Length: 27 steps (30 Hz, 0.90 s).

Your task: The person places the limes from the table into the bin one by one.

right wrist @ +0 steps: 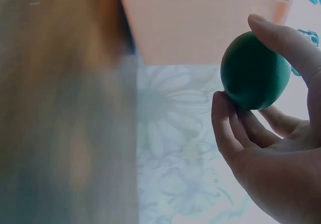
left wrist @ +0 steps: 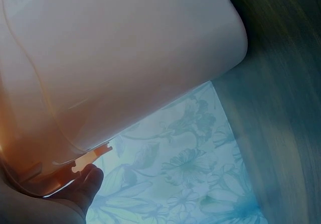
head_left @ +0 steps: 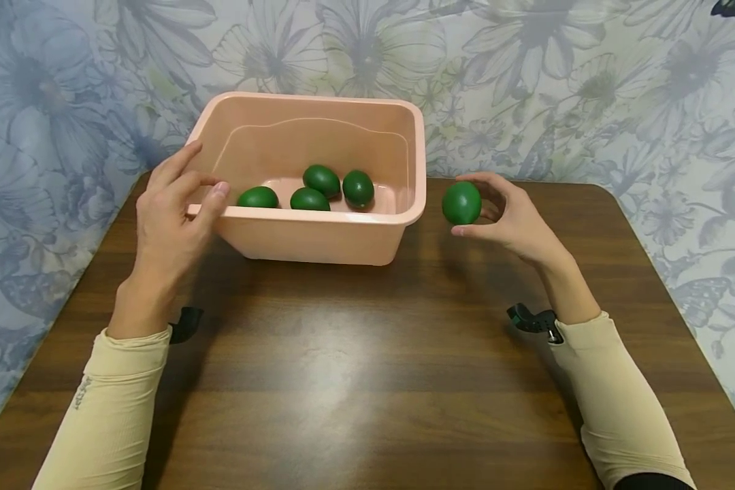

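Observation:
A pink plastic bin (head_left: 318, 235) stands towards the back of the table, with several smooth green eggs (head_left: 309, 199) lying on its floor. My left hand (head_left: 174, 211) grips the bin at its front left corner, thumb over the front rim and fingers along the left side. In the left wrist view, a finger (left wrist: 90, 184) lies against the rim of the bin (left wrist: 150, 58). To the right of the bin, my right hand (head_left: 511, 218) holds another green egg (head_left: 462, 203) above the table, pinched between thumb and fingertips; the right wrist view shows this egg (right wrist: 255, 71) close up.
The brown wooden table (head_left: 343, 381) carries the bin. Behind it rises a wall with floral paper (head_left: 527, 82), close to the bin's back side. Dark wrist mounts (head_left: 533, 318) sit at both sleeves.

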Each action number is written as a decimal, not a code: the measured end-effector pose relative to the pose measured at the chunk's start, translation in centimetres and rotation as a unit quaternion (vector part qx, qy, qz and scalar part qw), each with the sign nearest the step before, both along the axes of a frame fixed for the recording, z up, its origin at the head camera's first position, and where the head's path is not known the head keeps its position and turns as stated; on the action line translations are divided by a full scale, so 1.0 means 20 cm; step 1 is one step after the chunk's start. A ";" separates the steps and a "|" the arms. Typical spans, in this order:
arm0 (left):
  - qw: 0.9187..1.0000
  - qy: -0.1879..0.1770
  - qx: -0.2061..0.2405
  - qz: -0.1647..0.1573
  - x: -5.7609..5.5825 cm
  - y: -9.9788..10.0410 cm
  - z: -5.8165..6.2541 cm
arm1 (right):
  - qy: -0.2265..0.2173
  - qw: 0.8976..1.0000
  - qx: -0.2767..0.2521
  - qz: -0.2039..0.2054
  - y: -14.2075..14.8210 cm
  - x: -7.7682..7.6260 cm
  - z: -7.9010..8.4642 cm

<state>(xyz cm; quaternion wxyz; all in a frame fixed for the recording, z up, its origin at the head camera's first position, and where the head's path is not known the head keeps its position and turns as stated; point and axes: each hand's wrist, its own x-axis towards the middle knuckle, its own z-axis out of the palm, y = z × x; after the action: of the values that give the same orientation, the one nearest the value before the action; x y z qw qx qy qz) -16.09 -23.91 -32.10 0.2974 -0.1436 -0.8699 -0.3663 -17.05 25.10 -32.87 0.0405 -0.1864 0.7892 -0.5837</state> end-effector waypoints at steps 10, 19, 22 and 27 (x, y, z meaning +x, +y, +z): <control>1.000 0.002 0.000 -0.001 0.00 0.01 0.00 | 0.003 0.992 -0.123 -0.026 -0.07 -0.11 0.16; 1.000 0.002 0.001 0.002 0.00 0.01 -0.01 | 0.027 0.986 -0.155 -0.060 -0.13 -0.19 0.23; 1.000 0.005 0.000 0.000 -0.01 0.01 0.00 | 0.044 0.983 -0.159 -0.074 -0.16 -0.21 0.25; 1.000 0.008 0.002 0.000 -0.01 0.01 -0.01 | 0.086 0.978 -0.167 -0.090 -0.26 -0.21 0.31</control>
<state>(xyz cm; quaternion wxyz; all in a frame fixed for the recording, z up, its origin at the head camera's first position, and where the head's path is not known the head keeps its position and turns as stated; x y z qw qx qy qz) -16.24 -23.74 -32.23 0.3049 -0.1461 -0.8665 -0.3673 -21.31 19.99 -26.68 -0.1119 -0.1687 0.6950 -0.6900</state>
